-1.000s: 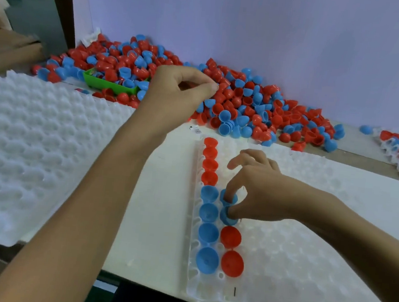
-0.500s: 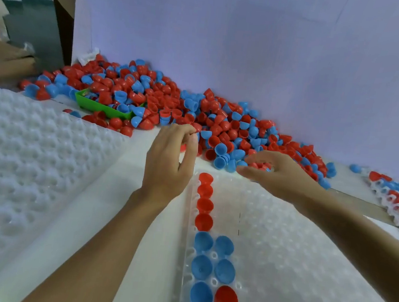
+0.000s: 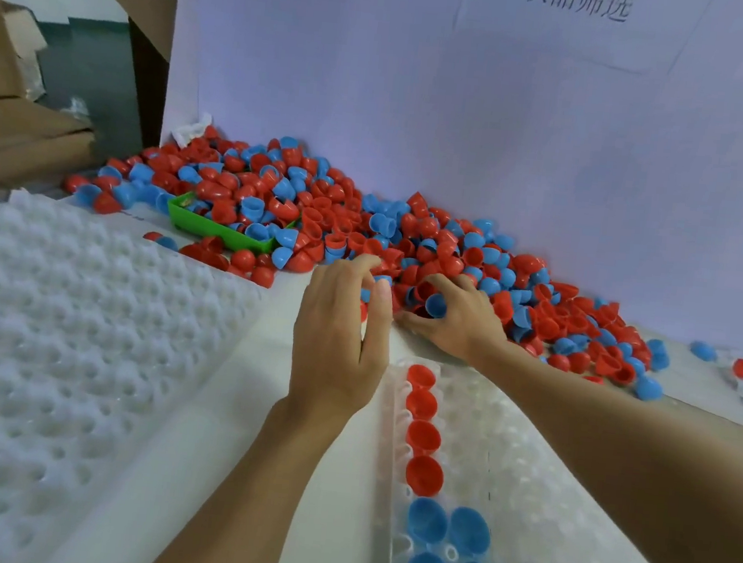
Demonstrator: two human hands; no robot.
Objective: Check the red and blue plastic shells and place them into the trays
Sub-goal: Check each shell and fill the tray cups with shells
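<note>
Both hands reach the heap of red and blue plastic half-shells (image 3: 409,244) piled on the desk against the white backboard. Right hand (image 3: 456,321): fingers curled round a blue shell (image 3: 436,305). Left hand (image 3: 339,337): fingers bent at the heap's edge; any hold cannot be told. Inspect each shell's rim, then seat it in the clear dimpled plastic tray (image 3: 543,502), beside the filled rows.

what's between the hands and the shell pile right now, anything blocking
Nothing visible. Both the left hand and right hand are already at the near edge of the shell pile, the right one's fingers curled into the shells.
</note>
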